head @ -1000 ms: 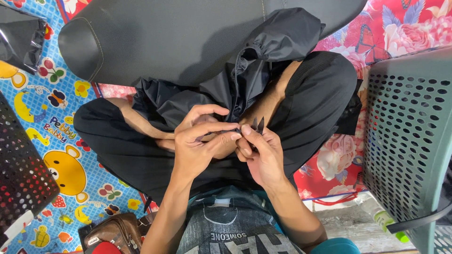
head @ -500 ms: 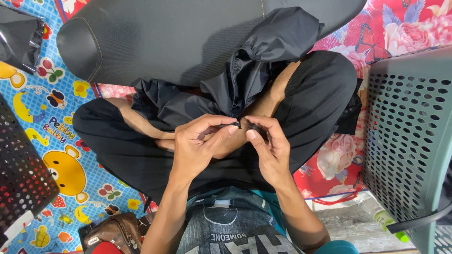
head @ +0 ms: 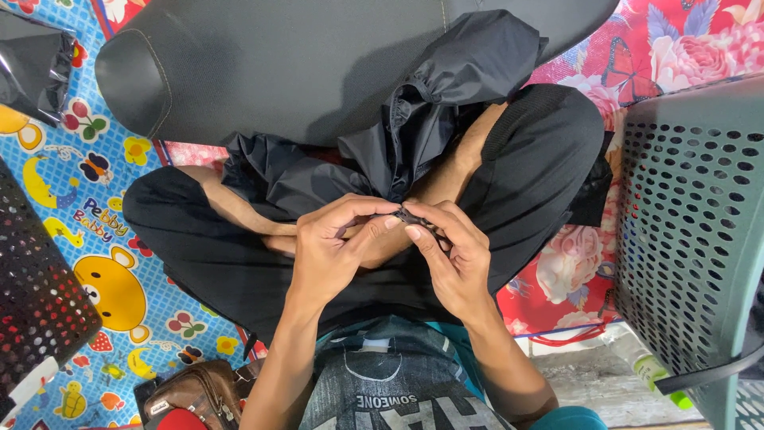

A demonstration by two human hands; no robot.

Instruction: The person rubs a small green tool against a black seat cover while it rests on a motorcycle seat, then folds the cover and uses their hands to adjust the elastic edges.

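Note:
I sit cross-legged in black trousers. A crumpled black fabric piece (head: 430, 103) drapes from a black cushion down onto my lap. My left hand (head: 334, 251) and my right hand (head: 454, 259) meet over my lap, fingertips pinched together on a small dark bit of the fabric's edge (head: 408, 216). Both thumbs and forefingers press on that bit; what lies between them is mostly hidden by the fingers.
A large black padded cushion (head: 263, 64) lies ahead. A green perforated plastic basket (head: 700, 231) stands at right, a black perforated crate (head: 32, 318) at left. A brown bag (head: 191, 394) sits at lower left on a colourful cartoon mat (head: 87, 207). A floral cloth (head: 676, 40) lies at right.
My hands have drawn closer together and their fingertips now meet on the fabric edge. The thin dark item seen upright in my right hand a second ago is out of sight.

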